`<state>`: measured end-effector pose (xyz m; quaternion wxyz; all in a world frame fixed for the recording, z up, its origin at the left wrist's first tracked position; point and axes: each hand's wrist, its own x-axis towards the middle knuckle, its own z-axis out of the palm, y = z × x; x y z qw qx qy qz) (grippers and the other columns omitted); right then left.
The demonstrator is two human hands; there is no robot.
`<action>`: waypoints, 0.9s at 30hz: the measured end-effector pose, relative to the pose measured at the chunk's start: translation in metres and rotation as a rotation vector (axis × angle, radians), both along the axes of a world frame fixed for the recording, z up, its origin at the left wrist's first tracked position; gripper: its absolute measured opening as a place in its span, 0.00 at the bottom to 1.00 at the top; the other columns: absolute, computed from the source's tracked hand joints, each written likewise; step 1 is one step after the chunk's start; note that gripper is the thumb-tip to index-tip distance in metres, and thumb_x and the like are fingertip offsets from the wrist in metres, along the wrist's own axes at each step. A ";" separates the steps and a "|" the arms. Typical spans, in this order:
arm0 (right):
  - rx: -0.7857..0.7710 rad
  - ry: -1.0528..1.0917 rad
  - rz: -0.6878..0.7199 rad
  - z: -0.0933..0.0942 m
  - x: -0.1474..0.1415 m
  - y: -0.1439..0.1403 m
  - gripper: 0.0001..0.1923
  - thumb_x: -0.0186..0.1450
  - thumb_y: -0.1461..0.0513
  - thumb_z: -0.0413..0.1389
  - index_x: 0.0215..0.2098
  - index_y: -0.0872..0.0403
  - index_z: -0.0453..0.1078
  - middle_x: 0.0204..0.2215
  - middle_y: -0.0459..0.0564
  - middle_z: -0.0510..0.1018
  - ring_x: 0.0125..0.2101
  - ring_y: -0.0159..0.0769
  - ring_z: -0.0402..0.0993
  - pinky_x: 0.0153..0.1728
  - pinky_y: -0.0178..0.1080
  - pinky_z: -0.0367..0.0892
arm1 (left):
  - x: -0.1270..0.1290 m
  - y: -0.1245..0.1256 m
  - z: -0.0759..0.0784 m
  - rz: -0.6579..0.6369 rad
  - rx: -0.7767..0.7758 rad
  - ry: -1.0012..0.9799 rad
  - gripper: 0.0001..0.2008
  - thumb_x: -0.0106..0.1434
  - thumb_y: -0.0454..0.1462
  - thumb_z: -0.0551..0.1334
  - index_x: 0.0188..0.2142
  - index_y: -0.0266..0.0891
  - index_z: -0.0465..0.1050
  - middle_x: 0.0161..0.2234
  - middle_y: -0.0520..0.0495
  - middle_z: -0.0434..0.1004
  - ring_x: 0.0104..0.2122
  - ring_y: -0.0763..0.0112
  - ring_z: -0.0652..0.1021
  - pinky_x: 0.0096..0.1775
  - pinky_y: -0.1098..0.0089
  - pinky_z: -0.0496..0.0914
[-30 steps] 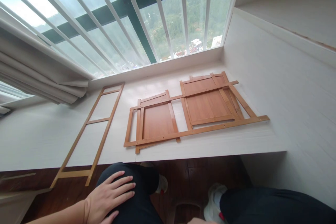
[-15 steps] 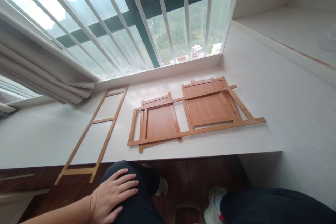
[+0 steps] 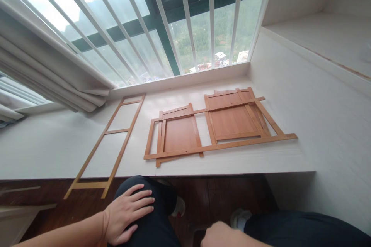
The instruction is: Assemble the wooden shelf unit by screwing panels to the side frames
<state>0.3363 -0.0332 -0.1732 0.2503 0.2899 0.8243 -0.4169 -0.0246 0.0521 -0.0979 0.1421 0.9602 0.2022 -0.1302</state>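
Nothing is being held. The left hand (image 3: 129,214), low in the frame left of centre, lies flat and released on the person's dark-clad left knee (image 3: 150,200), fingers spread over the cloth, apparently as a prop while the person sits and looks forward. The right hand (image 3: 223,235) only just shows at the bottom edge, right of centre, above the floor between the legs; it looks loosely curled, but so little of it is in view that I cannot tell whether it grips anything.

The nearest work pieces lie above the hands on the white ledge (image 3: 43,150). In the middle of the frame sits a flat stack of bamboo panels (image 3: 214,125): two brown boards in pale frames, side by side, with long rails laid across them so that the pieces overlap. They lie flat, probably so that the loose parts do not slide. To the left a ladder-like bamboo frame (image 3: 111,139) rests slantwise, its lower end overhanging the ledge above the dark wooden floor (image 3: 220,197).

Further out, the barred window (image 3: 185,19) fills the upper frame, a pale curtain (image 3: 52,73) bunches at the upper left, and a white wall (image 3: 319,123) closes the right.
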 end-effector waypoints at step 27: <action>0.133 0.067 -0.072 -0.043 0.000 -0.004 0.10 0.62 0.69 0.57 0.30 0.54 0.81 0.30 0.56 0.86 0.31 0.48 0.86 0.29 0.41 0.78 | -0.006 0.000 -0.008 -0.035 0.036 -0.071 0.34 0.57 0.41 0.56 0.65 0.47 0.65 0.62 0.46 0.75 0.64 0.50 0.71 0.71 0.45 0.51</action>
